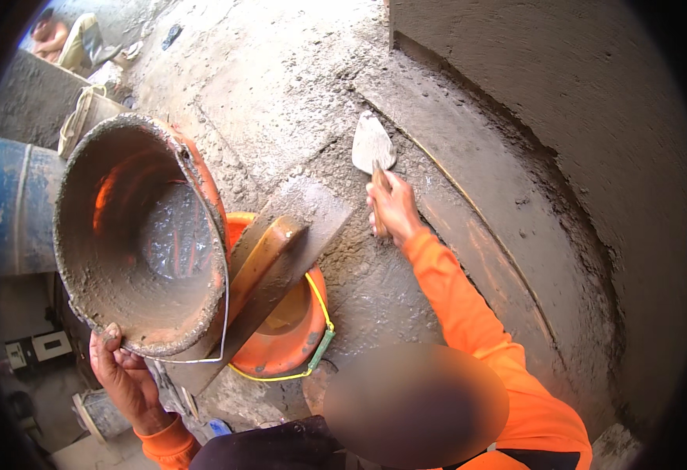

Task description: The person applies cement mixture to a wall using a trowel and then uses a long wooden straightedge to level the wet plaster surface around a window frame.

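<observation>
The fingers of my left hand (128,380) are closed on the lower rim of a mortar-crusted bucket (112,274), which is tipped so that its mouth faces me. Its inside is coated in grey mortar, with a wet patch at the bottom. Out in front, my right hand (396,205) grips the wooden handle of a pointing trowel (373,142). The trowel's grey-smeared blade points away, over the rough wet mortar (335,164). Between my hands, a long wooden float (312,207) with a raised handle lies across an orange bucket (288,348) that has a yellow bail.
A grey plastered wall (594,102) curves along the right, above a smoothed ledge (469,157) edged by a thin strip. At left stand a blue drum (14,207) and a pale bucket (92,117). Another person (81,43) sits far off at upper left.
</observation>
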